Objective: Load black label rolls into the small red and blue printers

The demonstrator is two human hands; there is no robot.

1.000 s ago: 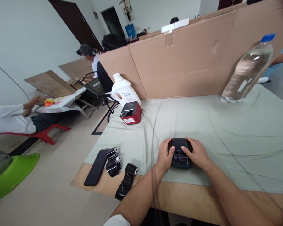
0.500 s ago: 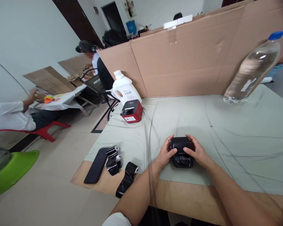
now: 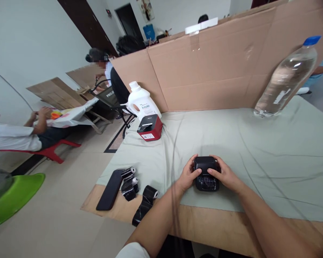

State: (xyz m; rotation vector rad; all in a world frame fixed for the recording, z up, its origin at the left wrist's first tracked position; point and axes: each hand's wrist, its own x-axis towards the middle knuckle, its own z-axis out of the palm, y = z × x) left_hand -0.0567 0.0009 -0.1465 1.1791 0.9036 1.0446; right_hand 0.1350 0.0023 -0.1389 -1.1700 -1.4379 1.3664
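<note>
Table (image 3: 258, 143): draped in grey-green cloth. Black label printer (image 3: 206, 173): set near the front edge, within easy reach. Left hand (image 3: 188, 176) and right hand (image 3: 224, 175): fingers curled and clamped on the printer's sides, thumbs pressed on its lid, steadying it.

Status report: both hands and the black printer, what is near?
Left hand and right hand grip black printer from both sides. Printer sits on cloth. Black rolls lie apart, left.
</note>
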